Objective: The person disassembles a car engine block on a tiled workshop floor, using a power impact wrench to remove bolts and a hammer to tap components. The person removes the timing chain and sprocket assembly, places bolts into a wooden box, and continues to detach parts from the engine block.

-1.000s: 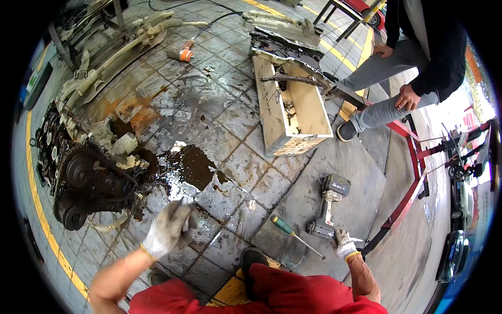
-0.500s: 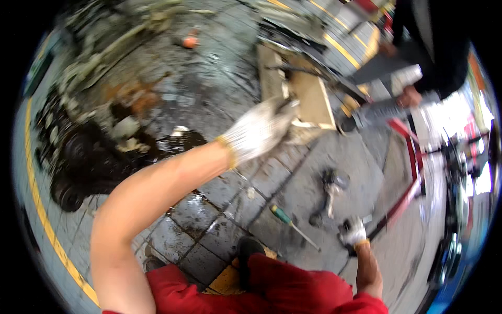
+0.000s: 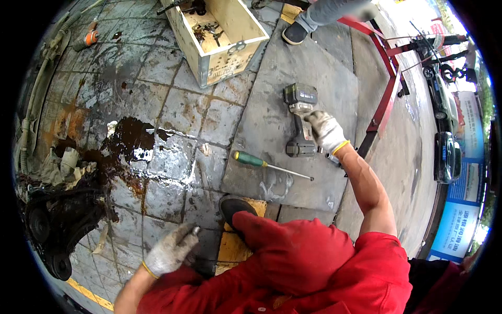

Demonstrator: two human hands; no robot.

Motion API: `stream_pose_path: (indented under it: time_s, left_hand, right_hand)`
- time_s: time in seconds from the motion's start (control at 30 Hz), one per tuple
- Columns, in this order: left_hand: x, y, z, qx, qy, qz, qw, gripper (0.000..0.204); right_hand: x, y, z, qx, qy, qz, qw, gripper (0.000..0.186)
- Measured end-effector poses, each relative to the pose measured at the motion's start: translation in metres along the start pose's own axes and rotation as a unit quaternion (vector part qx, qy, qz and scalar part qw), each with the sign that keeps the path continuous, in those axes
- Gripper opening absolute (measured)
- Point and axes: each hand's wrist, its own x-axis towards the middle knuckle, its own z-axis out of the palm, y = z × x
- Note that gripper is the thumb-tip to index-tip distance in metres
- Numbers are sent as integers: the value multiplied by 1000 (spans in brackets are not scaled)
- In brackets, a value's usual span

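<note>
My left hand [image 3: 170, 252], in a dirty white glove, is low over the floor tiles beside my red trouser leg. Its fingers pinch a small shiny metal piece [image 3: 195, 230] that looks like a socket. On the grey board [image 3: 272, 115] lies a cordless impact wrench [image 3: 301, 99], its battery end toward me. My gloved right hand [image 3: 328, 132] reaches it from the right, fingers curled over its handle. A silvery piece [image 3: 332, 157] shows below that hand; its kind is unclear. Nearer to me lies a green-handled screwdriver [image 3: 251, 159], its shaft pointing right.
A wooden crate [image 3: 230, 65] with metal parts stands ahead. Dark oil [image 3: 128, 138] wets the tiles at left, near a greasy black part [image 3: 44, 225]. An orange-and-grey object [image 3: 86, 40] lies far left. Another person's shoe [image 3: 295, 33] and a red metal frame [image 3: 385, 99] are at far right.
My left hand has come back from the crate to beside my leg. My right hand has moved onto the impact wrench. The view has shifted, and the other person's hands have left it.
</note>
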Motion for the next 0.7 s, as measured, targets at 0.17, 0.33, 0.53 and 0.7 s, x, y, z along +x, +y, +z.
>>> stream_pose_path:
  time_s: [0.17, 0.33, 0.53, 0.7]
  left_hand:
    - [-6, 12, 12, -45, 1, -44, 998, 60]
    - [-27, 35, 7, -76, 48, -47, 995, 55]
    - [-69, -7, 28, -102, 132, 1, 986, 48]
    - [-96, -56, 46, -133, 194, -48, 971, 48]
  right_hand:
    - [44, -13, 23, -204, -75, -262, 940, 30]
    - [61, 5, 96, -391, -278, -285, 830, 29]
    - [106, -20, 119, -422, -417, -236, 770, 30]
    - [120, -64, 55, -377, -412, -180, 810, 34]
